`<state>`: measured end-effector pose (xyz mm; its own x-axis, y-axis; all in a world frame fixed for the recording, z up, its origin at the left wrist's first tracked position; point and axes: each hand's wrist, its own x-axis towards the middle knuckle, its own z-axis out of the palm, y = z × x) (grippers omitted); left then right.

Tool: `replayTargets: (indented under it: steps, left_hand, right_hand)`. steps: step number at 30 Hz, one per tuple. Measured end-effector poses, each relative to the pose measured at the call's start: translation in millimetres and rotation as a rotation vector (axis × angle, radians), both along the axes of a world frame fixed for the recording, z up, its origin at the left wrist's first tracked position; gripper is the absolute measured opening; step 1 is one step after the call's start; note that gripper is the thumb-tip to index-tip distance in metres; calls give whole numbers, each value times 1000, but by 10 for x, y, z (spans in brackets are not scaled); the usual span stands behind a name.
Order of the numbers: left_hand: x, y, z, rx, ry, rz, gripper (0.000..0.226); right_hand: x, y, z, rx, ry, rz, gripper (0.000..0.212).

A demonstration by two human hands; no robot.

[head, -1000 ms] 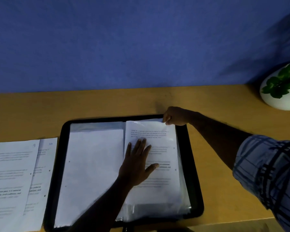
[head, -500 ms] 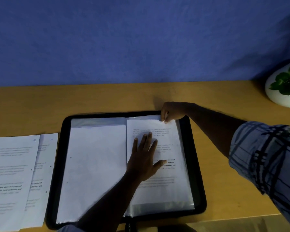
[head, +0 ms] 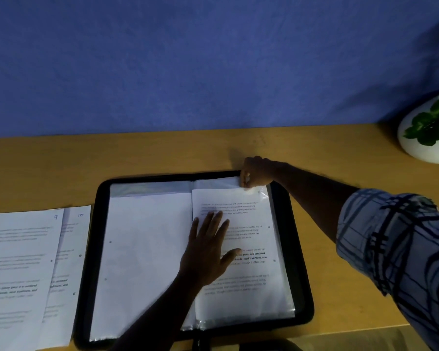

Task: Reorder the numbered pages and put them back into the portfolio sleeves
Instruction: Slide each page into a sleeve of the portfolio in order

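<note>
Head view:
- Black zip-edged portfolio (head: 296, 249) lies open on the tan wooden surface (head: 162, 155), near edge, centre.
- Its right half holds a printed white page (head: 251, 224) in a clear plastic sleeve (head: 251, 317). Its left half shows a blank white sheet (head: 147, 249).
- Left hand (head: 205, 252): grip spread, palm and fingers flat on the printed page just right of the spine, thumb out to the right.
- Right hand (head: 255, 172): grip pinching the far edge of the clear plastic sleeve at the far right corner. Can't tell if the page's edge is in the pinch too. Rolled plaid shirt sleeve (head: 395, 249) on that arm.
- Two loose printed pages lie left of the portfolio: page marked 9 (head: 18, 262) overlaps page marked 10 (head: 71, 244), and 10 sits just beside the portfolio's rim.
- White round pot (head: 421, 148) with green leaves (head: 431, 122) stands far right, against the blue wall (head: 188, 59).
</note>
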<state>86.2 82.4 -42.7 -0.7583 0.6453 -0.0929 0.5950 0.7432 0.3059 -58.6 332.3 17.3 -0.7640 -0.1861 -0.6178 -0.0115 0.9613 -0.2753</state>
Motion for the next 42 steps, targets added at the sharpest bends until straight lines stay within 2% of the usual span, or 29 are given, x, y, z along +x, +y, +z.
replayTargets:
  steps: [4, 7, 10, 13, 17, 20, 24, 28, 35, 37, 38, 39, 42]
  left_hand:
    - [-3, -94, -54, -39, -49, -31, 82]
    - [-11, -110, -71, -58, -87, -58, 84]
    - [-36, -122, -49, -48, -93, -55, 89]
    - [-45, -170, 15, 30, -130, -36, 90]
    - [2, -393, 43, 137, -101, -33, 77]
    - [67, -583, 10, 121, -72, -62, 69]
    - [66, -696, -10, 65, -71, -116, 67]
    - [57, -701, -31, 25, -92, -170, 69]
    - [13, -713, 22, -23, -116, -223, 85]
    - [24, -730, 55, 15, -81, -211, 86]
    - [36, -731, 77, 39, -85, -200, 87]
    - [55, -720, 106, 62, -110, -187, 86]
    - [156, -605, 236, 250, -216, -79, 74]
  right_hand:
    - [36, 48, 1, 70, -45, -32, 30]
    - [96, 89, 37, -75, -76, -120, 24]
    - [251, 182, 84, -192, 137, -367, 27]
    - [639, 235, 15, -200, 381, -655, 26]
    - [1384, 95, -129, -176, 455, -870, 25]
    - [1886, -100, -211, -144, 387, -992, 32]
    - [2233, -390, -252, -114, 302, -1040, 43]
    - [2348, -578, -284, -82, 301, -1083, 51]
    - [2447, -746, -224, -69, 467, -1213, 23]
    - [2485, -795, -173, -61, 545, -1222, 13]
    - [2504, -818, -150, -46, 580, -1205, 19]
    - [2521, -832, -134, -25, 604, -1175, 22]
    - [2566, -888, -47, 82, 696, -1065, 10]
